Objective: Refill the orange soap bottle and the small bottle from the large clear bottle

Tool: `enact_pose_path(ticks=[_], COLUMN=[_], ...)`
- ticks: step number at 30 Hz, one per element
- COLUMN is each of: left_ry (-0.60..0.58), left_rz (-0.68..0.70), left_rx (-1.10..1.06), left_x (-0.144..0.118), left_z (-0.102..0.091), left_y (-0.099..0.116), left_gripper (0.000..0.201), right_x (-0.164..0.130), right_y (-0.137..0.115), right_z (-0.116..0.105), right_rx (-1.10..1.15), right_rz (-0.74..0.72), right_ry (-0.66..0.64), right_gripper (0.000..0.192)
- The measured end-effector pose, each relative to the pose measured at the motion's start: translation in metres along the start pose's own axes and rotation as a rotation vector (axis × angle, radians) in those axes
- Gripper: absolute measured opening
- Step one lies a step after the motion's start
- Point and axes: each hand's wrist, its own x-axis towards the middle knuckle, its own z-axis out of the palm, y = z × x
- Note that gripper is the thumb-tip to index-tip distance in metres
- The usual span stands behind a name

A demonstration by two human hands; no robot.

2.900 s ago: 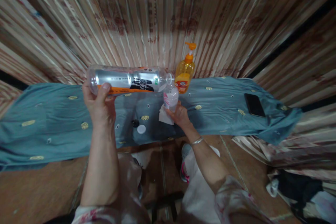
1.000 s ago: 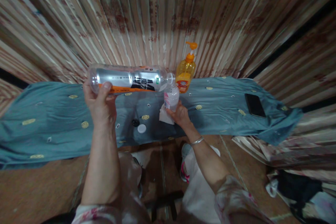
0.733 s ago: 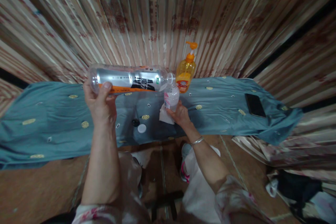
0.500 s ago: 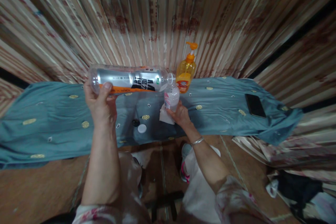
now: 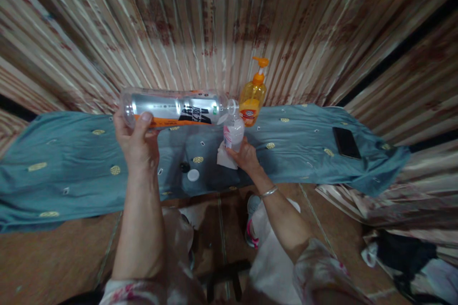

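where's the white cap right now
In the head view the white cap lies on the blue cloth near its front edge, between the two forearms, just right of a small black cap and left of the right hand.

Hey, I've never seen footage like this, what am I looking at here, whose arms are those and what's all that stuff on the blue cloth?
There is no machine here. The single picture comes from a camera on a person's head, looking down at their own bare hands. The left hand holds a large bottle tipped sideways, its mouth over a small bottle that the right hand steadies. On the blue cloth lie a white cap, a black cap, a dark phone and an orange pump bottle standing at the back.
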Motion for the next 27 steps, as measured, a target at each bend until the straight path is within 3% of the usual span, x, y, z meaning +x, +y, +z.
enact_pose_path(ticks=[5,12,19,27], left_ry=[-0.022,-0.045,0.004,-0.022], left_rz=[0.021,0.019,0.02,0.053], left_rx=[0.027,0.01,-0.047,-0.013], left_x=[0.002,0.002,0.001,0.002], left_z=[-0.002,-0.005,-0.001,-0.003], left_y=[-0.002,-0.003,-0.003,-0.005], left_gripper=[0.06,0.058,0.057,0.057], right_x=[0.001,-0.001,0.002,-0.002], right_y=[-0.009,-0.006,-0.005,-0.005], right_z=[-0.011,-0.004,-0.004,0.0], right_rx=[0.041,0.043,0.045,0.032], right_rz=[0.136,0.102,0.125,0.069], right_ry=[-0.088,-0.011,-0.049,-0.022], right_gripper=[0.058,0.063,0.067,0.07])
